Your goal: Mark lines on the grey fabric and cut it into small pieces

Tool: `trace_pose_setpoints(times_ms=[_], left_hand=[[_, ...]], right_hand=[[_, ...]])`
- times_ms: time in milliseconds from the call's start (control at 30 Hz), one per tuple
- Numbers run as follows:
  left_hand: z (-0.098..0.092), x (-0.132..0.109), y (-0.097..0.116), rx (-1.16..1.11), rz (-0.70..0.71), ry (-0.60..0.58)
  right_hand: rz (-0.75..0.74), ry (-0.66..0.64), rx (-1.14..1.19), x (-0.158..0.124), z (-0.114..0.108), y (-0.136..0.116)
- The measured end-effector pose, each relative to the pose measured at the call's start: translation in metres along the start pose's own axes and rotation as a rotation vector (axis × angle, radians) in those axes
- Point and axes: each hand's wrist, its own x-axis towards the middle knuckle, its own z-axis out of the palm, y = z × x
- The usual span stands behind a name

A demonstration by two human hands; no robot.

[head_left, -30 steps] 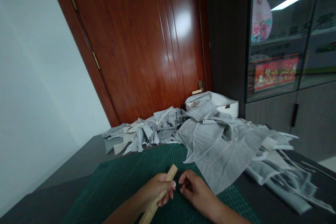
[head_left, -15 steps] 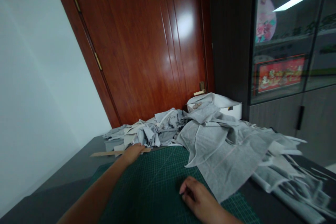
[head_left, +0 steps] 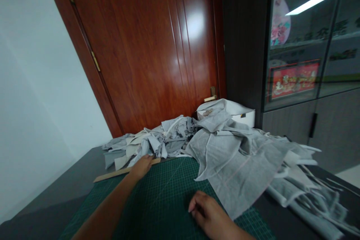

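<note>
My left hand (head_left: 143,165) reaches to the far edge of the green cutting mat (head_left: 165,185), fingers closed over a flat, light-brown wooden strip (head_left: 112,175). The strip lies slantwise along the mat's far left edge, its two ends showing on either side of the hand. Closer in, my right hand (head_left: 206,210) hovers over or rests on the mat with curled fingers; whatever they may hold is hidden. Just beyond it, a large sheet of grey fabric (head_left: 239,172) spreads across the mat's right side.
Crumpled grey and cream fabric scraps (head_left: 168,138) are heaped behind the mat. A white box (head_left: 249,119) stands at the back, partly under cloth. Rolled pale material (head_left: 309,210) lies on the dark table (head_left: 70,180) at right. A wooden door (head_left: 146,52) and a glass-fronted cabinet (head_left: 298,52) rise behind.
The wooden strip's left end has swung toward me, so it slants more, with my left hand still on it. My right hand stays curled in nearly the same place. The view has shifted slightly.
</note>
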Motion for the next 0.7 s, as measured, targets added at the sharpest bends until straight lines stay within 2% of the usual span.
trace_pose_setpoints(times_ms=[233, 367, 433, 533, 633, 700], left_hand=[[0.003, -0.008, -0.024, 0.045, 0.009, 0.065], [0.006, -0.006, -0.018, -0.029, 0.05, 0.241], [0.011, -0.009, -0.002, -0.083, 0.098, 0.351], [0.024, -0.022, 0.037, -0.22, 0.181, 0.447], [0.038, -0.043, 0.086, -0.407, 0.224, 0.385], [0.044, -0.054, 0.117, -0.534, 0.236, 0.315]], right_hand=[[-0.023, 0.022, -0.024, 0.0, 0.004, 0.002], [-0.101, 0.092, -0.108, 0.002, -0.008, -0.003], [-0.15, 0.2, -0.198, 0.004, -0.025, -0.004], [-0.208, 0.489, -0.438, 0.007, -0.061, 0.003], [-0.095, 0.85, -0.754, 0.008, -0.1, 0.022], [0.057, 0.99, -0.916, 0.008, -0.119, 0.036]])
